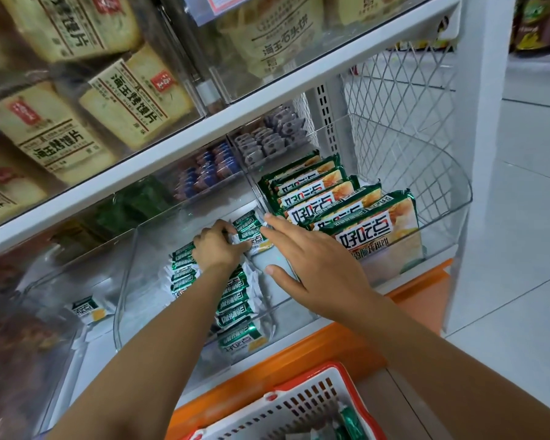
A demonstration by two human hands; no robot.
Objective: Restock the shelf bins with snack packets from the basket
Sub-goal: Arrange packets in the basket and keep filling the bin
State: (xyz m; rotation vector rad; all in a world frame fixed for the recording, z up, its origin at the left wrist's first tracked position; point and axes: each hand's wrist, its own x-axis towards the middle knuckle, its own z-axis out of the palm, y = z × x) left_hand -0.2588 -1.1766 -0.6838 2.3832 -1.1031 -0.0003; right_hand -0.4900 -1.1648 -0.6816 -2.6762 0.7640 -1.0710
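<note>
**Small snack packets: middle bin, lower shelf**

Source: basket (299, 408), nearest the viewer, below the orange ledge (331, 350). A few green packets show in its corner; how many remain cannot be told.

Item: packets (235, 300), green and white foil. They stand on edge in two rows inside the clear middle bin (124, 281), and the rear of the bin is only part filled.

Handling (judged): light, soft and crinkly. The film is slippery and the contents probably crush. Take several at once by their flat faces, not by the crimped ends, and set them upright against the row so they do not topple.

Hands: the left hand (218, 246) is curled round the rearmost packets and pinches them. The right hand (311, 258) is spread with straight fingers at the wall shared with the right bin; whether it touches is unclear.

Surroundings: the left bin holds one lone packet (88, 309). The right bin holds big packs (362, 223). Rear bins (267, 138) hold purple and blue sweets.

Obstructions: the shelf (172, 147) overhead leaves little room, the bin walls are high, and both forearms cross the bin's open top.
</note>
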